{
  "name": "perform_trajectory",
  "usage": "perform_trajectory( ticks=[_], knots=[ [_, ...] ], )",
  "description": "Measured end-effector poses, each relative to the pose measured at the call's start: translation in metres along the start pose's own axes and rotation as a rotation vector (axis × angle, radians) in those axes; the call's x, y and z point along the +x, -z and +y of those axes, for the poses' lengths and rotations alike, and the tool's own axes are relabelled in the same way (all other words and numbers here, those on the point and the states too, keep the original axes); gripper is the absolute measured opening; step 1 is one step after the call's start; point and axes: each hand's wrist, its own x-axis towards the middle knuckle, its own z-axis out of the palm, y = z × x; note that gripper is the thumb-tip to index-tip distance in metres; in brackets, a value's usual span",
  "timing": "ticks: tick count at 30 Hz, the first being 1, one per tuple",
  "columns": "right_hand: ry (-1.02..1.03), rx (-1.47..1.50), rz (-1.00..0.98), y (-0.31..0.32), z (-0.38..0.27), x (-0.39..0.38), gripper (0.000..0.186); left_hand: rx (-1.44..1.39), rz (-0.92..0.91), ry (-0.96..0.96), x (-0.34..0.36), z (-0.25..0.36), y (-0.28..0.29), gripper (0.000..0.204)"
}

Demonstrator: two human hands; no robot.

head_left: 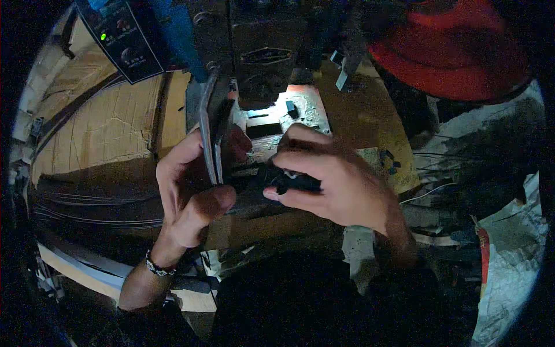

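My left hand [191,196] is closed around a long, narrow, folded grey strip [209,139] that stands upright, its top reaching toward the dark machine body [266,40]. My right hand [335,185] grips a small black object [298,180] with pale metal on it; its exact kind is unclear. Behind my hands a lit, worn work plate [309,107] carries a small dark block [291,109] and a dark slot. A bracelet is on my left wrist.
A control panel [130,49] with a green light hangs at the upper left, over cardboard sheets [104,127]. A red rounded object [448,58] is at upper right. Crumpled paper [503,272] lies at right; thin wires and pale strips [87,266] lie about.
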Motion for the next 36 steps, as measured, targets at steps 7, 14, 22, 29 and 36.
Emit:
perform_trajectory(
  ticks=[7, 14, 22, 29, 36],
  knots=[
    [-0.042, -0.117, -0.144, 0.023, -0.005, -0.001, 0.030, -0.021, -0.083, -0.149, 0.001, -0.011, 0.013, 0.040],
    [-0.093, -0.175, -0.136, 0.018, -0.001, -0.008, 0.034, 0.077, -0.136, -0.215, 0.001, -0.015, 0.015, 0.042],
    [-0.382, 0.017, 0.420, 0.073, -0.041, -0.041, 0.035, 0.162, -0.288, -0.425, 0.009, -0.023, 0.020, 0.053],
    [0.017, -0.167, 0.206, 0.044, -0.032, -0.019, 0.035, -0.033, -0.039, -0.022, -0.001, -0.006, 0.006, 0.045],
    [-0.059, -0.098, 0.151, 0.002, -0.047, 0.006, 0.032, -0.033, -0.129, -0.138, 0.000, -0.025, 0.020, 0.043]
  ],
)
